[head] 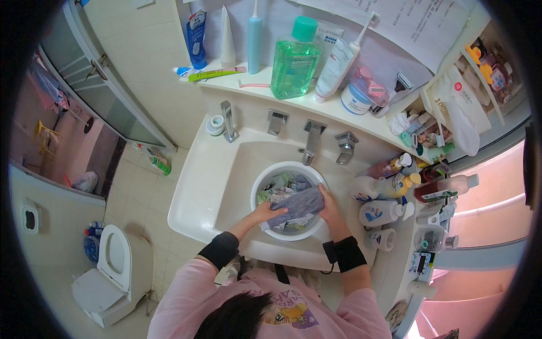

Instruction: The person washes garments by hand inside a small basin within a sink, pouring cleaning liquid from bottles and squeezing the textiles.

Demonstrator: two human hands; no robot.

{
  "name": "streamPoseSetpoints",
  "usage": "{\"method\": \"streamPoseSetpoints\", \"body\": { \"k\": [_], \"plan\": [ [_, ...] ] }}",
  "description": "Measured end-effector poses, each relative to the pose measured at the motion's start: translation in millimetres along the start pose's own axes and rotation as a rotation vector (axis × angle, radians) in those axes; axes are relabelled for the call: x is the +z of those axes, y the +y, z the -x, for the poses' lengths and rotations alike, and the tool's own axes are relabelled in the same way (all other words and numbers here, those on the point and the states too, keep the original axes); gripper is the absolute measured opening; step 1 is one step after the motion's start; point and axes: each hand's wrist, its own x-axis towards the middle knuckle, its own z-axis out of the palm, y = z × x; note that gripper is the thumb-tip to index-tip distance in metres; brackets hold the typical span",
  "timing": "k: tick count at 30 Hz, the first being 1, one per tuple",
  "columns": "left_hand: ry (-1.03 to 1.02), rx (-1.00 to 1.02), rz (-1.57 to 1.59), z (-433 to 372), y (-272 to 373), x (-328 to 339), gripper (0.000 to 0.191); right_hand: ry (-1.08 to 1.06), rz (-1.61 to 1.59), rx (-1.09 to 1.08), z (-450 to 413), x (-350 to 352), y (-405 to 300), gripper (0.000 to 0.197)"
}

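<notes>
A grey-blue cloth (298, 207) is stretched between both my hands over a round white basin (257, 183). My left hand (266, 213) grips its left end, thumb on top. At the cloth's right end, my right hand (328, 204) holds the edge. Beneath it, several wet garments (281, 188) in green, white and grey lie in water in the basin. The basin stands inside a white washbasin (237, 182), just in front of the chrome spout (312, 143). What the cloth covers is hidden.
Chrome handles (277, 120) flank the spout. A ledge behind holds green mouthwash (294, 63) and several tubes. Pump bottles (381, 212) crowd the right side, near my right forearm. A soap dispenser spout (228, 120) rises at the back left. A toilet (123, 271) stands at the lower left.
</notes>
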Motion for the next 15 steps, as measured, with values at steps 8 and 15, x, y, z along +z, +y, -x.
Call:
{"method": "streamPoseSetpoints", "body": {
  "k": [8,15],
  "plan": [
    [0.064,-0.195,0.695,7,68,-17,0.040,-0.169,0.783,-0.185,22,4,-7,0.034],
    [-0.091,-0.213,1.157,-10,80,3,0.037,-0.080,0.417,0.070,9,17,57,0.042]
  ]
}}
